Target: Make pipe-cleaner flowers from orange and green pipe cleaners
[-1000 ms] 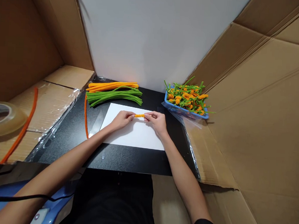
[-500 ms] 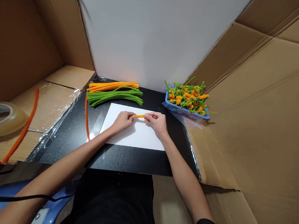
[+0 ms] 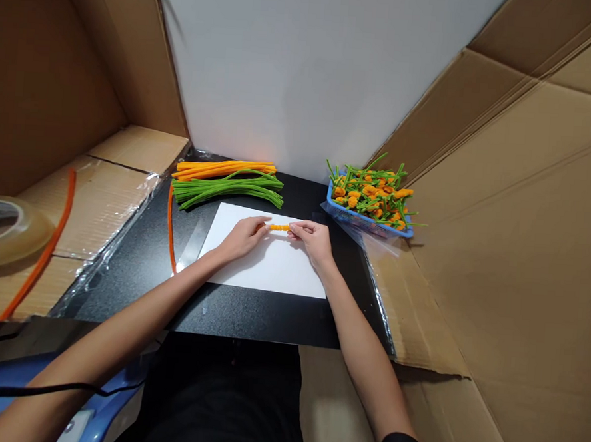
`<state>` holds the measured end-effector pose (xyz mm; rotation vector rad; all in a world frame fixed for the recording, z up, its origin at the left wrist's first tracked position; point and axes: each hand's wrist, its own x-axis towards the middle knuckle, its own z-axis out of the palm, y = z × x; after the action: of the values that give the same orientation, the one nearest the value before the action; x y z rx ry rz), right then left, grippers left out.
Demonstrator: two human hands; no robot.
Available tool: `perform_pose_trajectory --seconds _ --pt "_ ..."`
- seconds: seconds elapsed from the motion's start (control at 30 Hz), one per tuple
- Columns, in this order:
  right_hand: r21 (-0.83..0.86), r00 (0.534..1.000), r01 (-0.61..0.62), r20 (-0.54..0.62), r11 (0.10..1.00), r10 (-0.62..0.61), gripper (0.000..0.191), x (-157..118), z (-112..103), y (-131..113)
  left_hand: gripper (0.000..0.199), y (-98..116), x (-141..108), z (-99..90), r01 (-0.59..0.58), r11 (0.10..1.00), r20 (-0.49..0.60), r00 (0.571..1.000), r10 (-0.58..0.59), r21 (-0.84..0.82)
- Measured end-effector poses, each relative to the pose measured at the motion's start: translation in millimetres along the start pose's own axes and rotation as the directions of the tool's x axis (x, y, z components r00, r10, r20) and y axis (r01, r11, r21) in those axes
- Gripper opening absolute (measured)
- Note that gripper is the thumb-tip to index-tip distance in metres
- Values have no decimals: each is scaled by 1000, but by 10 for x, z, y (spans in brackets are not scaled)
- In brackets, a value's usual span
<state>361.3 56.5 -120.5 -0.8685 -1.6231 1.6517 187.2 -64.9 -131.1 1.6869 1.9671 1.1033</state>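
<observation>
While held over the white paper sheet (image 3: pixel 267 266), short orange pipe-cleaner coil (image 3: pixel 280 227) gripped at both ends: left hand (image 3: pixel 241 239), fingers (image 3: pixel 261 223) pressed together on one end; right hand (image 3: pixel 314 242), fingers (image 3: pixel 295 229) pinching the other. Beyond, on the black worktop (image 3: pixel 121 290): loose orange pipe cleaner (image 3: pixel 169 227) left of the sheet; orange bundle (image 3: pixel 223 170) and green bundle (image 3: pixel 227 192) behind; blue basket (image 3: pixel 365 226) of orange-and-green pipe-cleaner flowers at right.
</observation>
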Motion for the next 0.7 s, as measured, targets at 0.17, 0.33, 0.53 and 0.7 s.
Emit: perform_pose_trajectory --seconds 0.17,0.33,0.53,0.7 --pt "64 994 -90 -54 994 93 39 76 -161 -2 58 -151 29 -104 -206 928 -52 971 233 312" --pt "95 989 -143 -30 985 147 38 101 -190 8 26 -205 27 -105 -193 884 -62 968 241 425" --pt "70 992 -129 4 989 129 41 100 -185 37 31 -168 26 -148 -256 879 -18 958 288 402" --pt "89 988 -150 -14 985 152 41 148 -268 76 29 -151 44 -139 -350 845 91 935 343 404"
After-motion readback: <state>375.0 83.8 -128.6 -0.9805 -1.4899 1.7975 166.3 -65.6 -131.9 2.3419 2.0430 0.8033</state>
